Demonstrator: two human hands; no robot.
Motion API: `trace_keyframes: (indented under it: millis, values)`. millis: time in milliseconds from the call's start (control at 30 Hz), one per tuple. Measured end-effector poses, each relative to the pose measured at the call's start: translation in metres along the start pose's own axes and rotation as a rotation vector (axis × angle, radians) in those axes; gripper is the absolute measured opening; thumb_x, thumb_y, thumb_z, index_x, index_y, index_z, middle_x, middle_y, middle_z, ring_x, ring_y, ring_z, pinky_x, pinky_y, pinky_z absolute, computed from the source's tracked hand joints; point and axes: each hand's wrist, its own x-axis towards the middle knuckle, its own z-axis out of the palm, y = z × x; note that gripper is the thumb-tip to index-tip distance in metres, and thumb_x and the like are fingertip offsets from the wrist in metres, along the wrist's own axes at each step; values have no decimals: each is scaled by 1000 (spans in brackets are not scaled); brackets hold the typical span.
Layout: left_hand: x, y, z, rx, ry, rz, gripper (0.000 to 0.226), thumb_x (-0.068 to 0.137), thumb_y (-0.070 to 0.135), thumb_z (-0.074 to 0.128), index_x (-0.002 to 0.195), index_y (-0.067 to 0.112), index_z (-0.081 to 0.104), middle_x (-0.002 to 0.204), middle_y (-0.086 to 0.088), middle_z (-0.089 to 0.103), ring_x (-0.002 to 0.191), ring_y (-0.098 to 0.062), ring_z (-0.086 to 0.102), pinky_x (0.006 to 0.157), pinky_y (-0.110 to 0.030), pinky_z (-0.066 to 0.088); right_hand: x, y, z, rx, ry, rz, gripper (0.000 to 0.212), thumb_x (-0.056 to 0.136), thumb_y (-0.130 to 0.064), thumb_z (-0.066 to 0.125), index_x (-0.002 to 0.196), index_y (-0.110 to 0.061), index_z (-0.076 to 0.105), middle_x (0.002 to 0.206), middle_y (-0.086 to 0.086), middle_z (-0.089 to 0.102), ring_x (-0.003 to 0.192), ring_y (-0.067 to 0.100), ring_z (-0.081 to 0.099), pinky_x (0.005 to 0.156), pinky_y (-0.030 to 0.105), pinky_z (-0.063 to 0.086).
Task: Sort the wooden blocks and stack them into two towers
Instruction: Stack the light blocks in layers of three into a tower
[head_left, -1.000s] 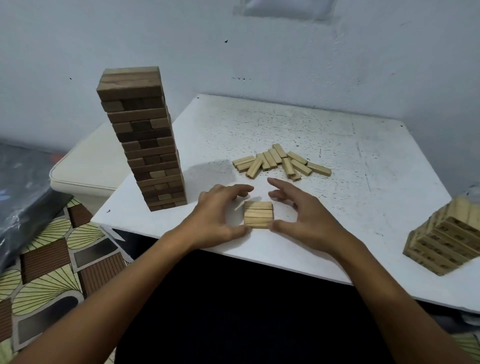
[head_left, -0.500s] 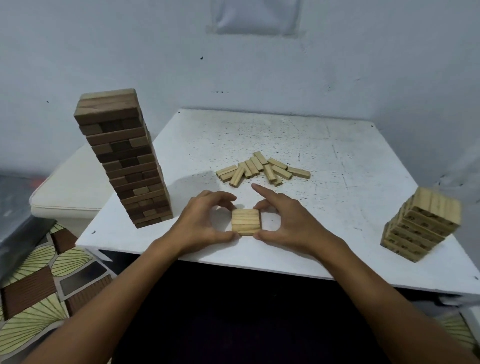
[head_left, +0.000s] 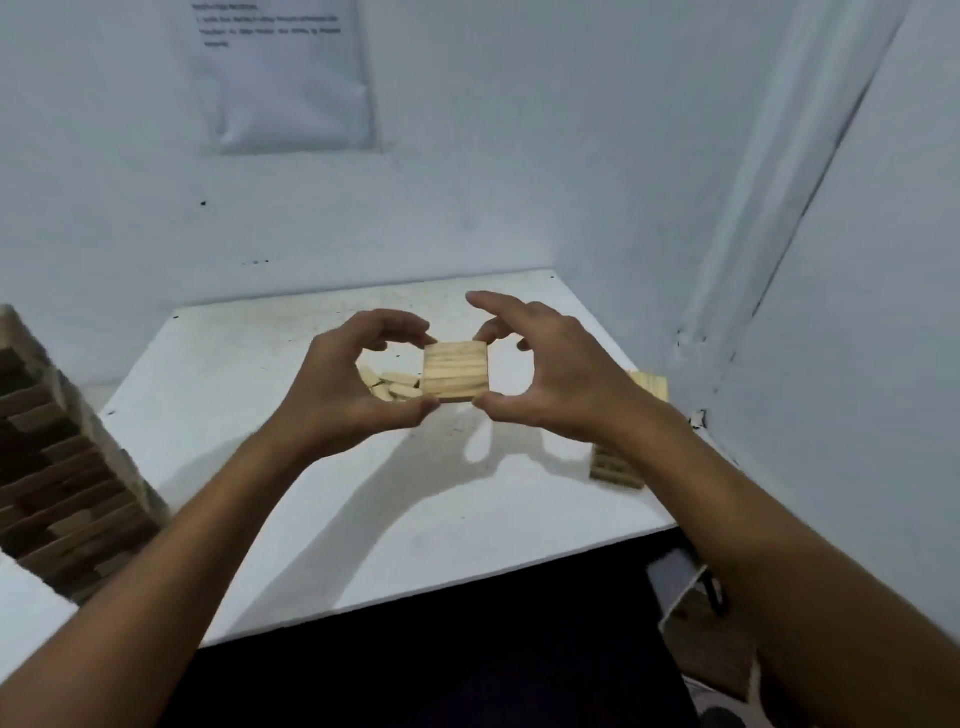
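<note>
Plain room corner, bare white walls (head_left: 519, 182), taped paper notice (head_left: 283, 78), white table (head_left: 260, 395)

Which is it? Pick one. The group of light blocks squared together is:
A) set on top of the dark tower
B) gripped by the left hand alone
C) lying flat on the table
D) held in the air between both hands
D: the light block group is pinched between the left hand and right hand, clear of the table, its shadow below.

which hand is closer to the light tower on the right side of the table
Right. The right hand, pinching the block bundle, sits just left of the light tower, its wrist overlapping the tower in view. The left hand is farther left, beyond the bundle.
</note>
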Motion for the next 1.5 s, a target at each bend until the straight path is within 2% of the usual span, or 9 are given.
trace_keyframes:
  millis: [200, 367, 533, 700, 900, 1200, 1300, 1400, 1500]
  values:
    - [46, 22, 52, -94, -135, 77, 64, 56, 44, 79, 113, 21, 63, 102, 17, 71, 104, -3, 63, 88, -19, 45, -30, 34, -46, -11, 77, 152, 81, 72, -25, 80, 143, -26, 41, 108, -16, 63, 107, 6, 54, 94, 28, 45]
    - [71, 35, 93, -174, -252, 81, 61, 53, 46, 79, 108, 26, 60, 99, 16, 72, 102, -1, 64, 84, -18, 46, -56, 60, -69, 45, 110, 288, 80, 73, -22, 82, 142, -27, 43, 106, -19, 61, 103, -2, 54, 85, 10, 40]
    - [82, 40, 117, -203, -341, 70, 57, 53, 48, 78, 104, 32, 58, 100, 15, 71, 103, 0, 63, 81, -19, 43, -70, 81, -75, 22, 124, 344, 83, 71, -28, 84, 143, -29, 41, 110, -14, 63, 108, 7, 57, 90, 26, 48]
    - [86, 35, 128, -187, -380, 38, 52, 58, 36, 82, 103, 34, 58, 103, 14, 70, 104, 1, 61, 83, -24, 43, -73, 91, -72, 23, 119, 362, 84, 72, -27, 83, 144, -26, 41, 111, -10, 63, 109, 10, 56, 92, 31, 48]
    - [83, 32, 133, -193, -397, 5, 56, 53, 52, 76, 104, 34, 59, 105, 17, 69, 107, -2, 60, 84, -25, 44, -75, 97, -68, 33, 121, 380, 84, 72, -26, 84, 144, -26, 41, 111, -12, 63, 107, 7, 55, 91, 27, 47]
    - [83, 34, 135, -194, -399, 6, 53, 55, 52, 75, 103, 37, 60, 105, 16, 70, 107, -2, 60, 87, -29, 47, -78, 98, -71, 54, 134, 389, 84, 72, -23, 84, 144, -24, 41, 109, -12, 62, 102, -3, 54, 82, 10, 40]
    - [82, 33, 136, -189, -405, -2, 53, 55, 51, 77, 103, 37, 60, 104, 17, 69, 107, -1, 59, 87, -28, 47, -78, 97, -70, 43, 118, 392, 86, 72, -24, 84, 145, -24, 39, 109, -13, 61, 99, 0, 55, 82, 10, 40]
    - [81, 33, 137, -186, -409, -10, 52, 57, 45, 80, 104, 37, 60, 103, 19, 69, 106, 0, 58, 88, -30, 47, -79, 98, -70, 46, 115, 395, 87, 72, -25, 84, 146, -24, 38, 110, -12, 62, 106, 8, 54, 85, 17, 42]
    - [81, 34, 137, -185, -415, -16, 55, 54, 54, 76, 104, 39, 60, 104, 20, 68, 106, 1, 58, 88, -29, 47, -80, 100, -69, 47, 117, 394, 87, 73, -25, 83, 147, -24, 37, 114, -9, 63, 110, 11, 54, 84, 18, 42]
